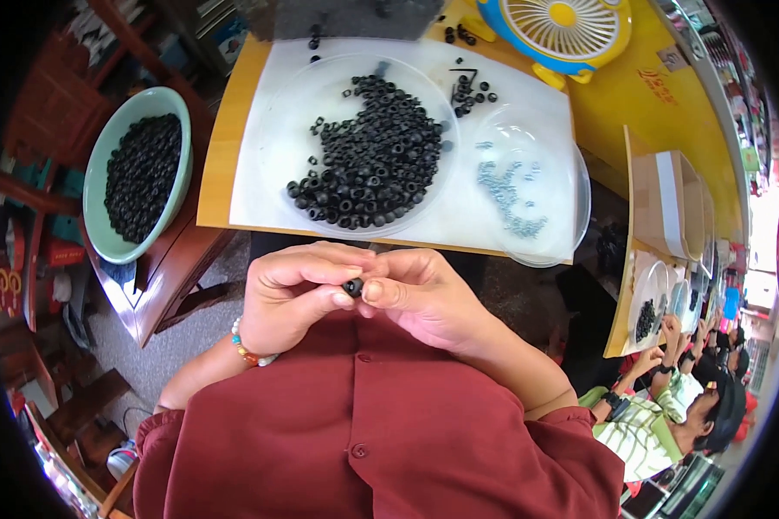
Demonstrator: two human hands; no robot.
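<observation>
Close in front of my chest, my left hand [296,285] pinches a small black knob-like part [352,287] with a hole between thumb and fingertips. My right hand [428,298] meets it from the other side, its thumb and fingers pressed together beside the part. Whatever its fingertips hold is hidden. Beyond my hands, a clear round plate [290,112] carries a heap of similar black parts [381,160]. To its right, a smaller clear plate [515,130] holds many tiny silvery-blue pieces [506,190]. Both plates rest on white sheeting [260,195].
A pale green basin [186,173] full of black parts stands on a wooden stool at left. A blue-yellow fan [563,26], a black L-shaped key [465,73] and loose parts lie at the back. Another person [649,424] works at right near a cardboard box [666,203].
</observation>
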